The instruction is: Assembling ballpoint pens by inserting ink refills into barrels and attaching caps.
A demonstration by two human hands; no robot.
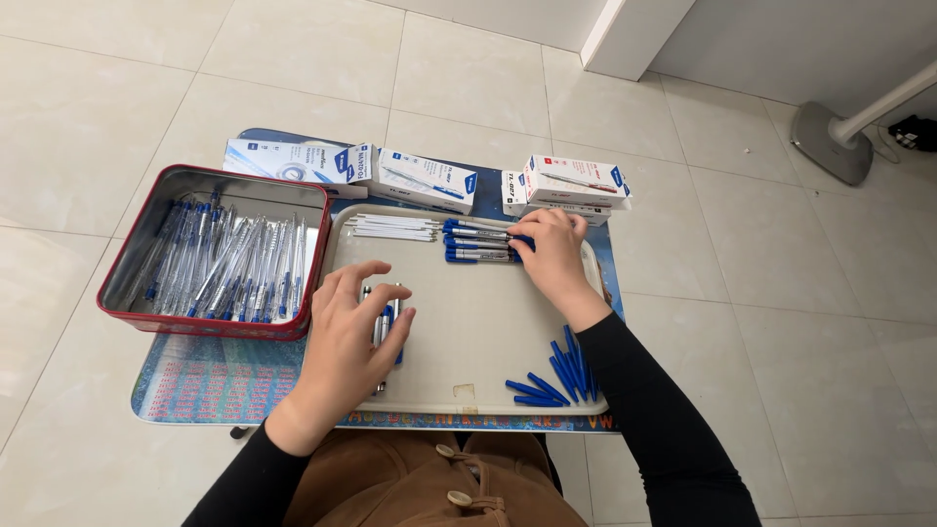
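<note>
A cream tray lies on a small table. My left hand rests on a few clear pen barrels with blue tips at the tray's left side, fingers spread over them. My right hand reaches to the tray's far edge and touches a row of assembled blue-capped pens. Beside that row lie thin white refills. A heap of loose blue caps sits at the tray's near right corner.
A red tin full of clear pen barrels stands left of the tray. Three white and blue pen boxes line the table's far edge. A pale tiled floor surrounds the table, with a fan base at the upper right.
</note>
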